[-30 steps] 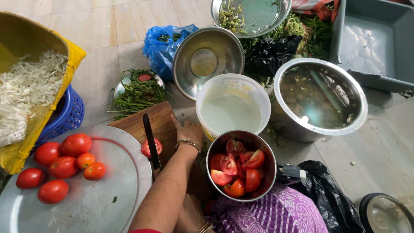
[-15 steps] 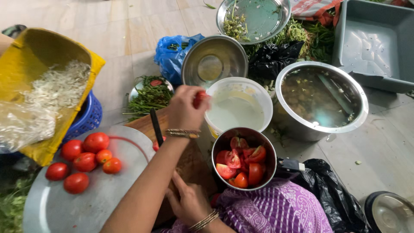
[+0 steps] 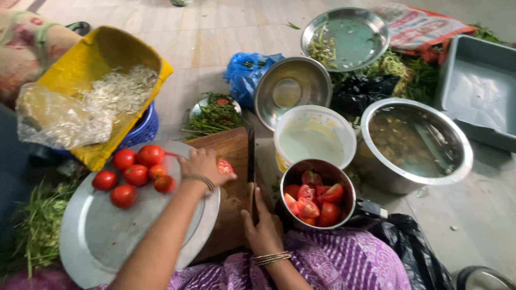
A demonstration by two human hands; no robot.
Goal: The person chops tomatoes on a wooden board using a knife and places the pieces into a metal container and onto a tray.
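Note:
My left hand (image 3: 200, 165) rests on the wooden cutting board (image 3: 228, 146) at the rim of a steel plate (image 3: 102, 239), fingers closed on a piece of red tomato (image 3: 224, 166). Several whole tomatoes (image 3: 135, 173) lie on that plate just left of the hand. My right hand (image 3: 263, 228) is low on the board, gripping the handle of a knife (image 3: 251, 158) whose dark blade points away from me. To the right of the knife stands a steel pot (image 3: 290, 177) with cut tomato wedges (image 3: 314, 197).
Behind the pot are a white bucket (image 3: 344, 134), a large steel pot (image 3: 457, 161), a steel bowl (image 3: 269, 102), a steel platter (image 3: 376, 27) and a grey tray (image 3: 451, 75). A yellow sack of shreds (image 3: 113, 51), blue basket (image 3: 144, 129), herb plate (image 3: 215, 115) and black bag (image 3: 408, 236) crowd the floor.
My left hand came back from above the white bucket down to the board beside the whole tomatoes, still with a red piece. My right hand moved up onto the knife handle.

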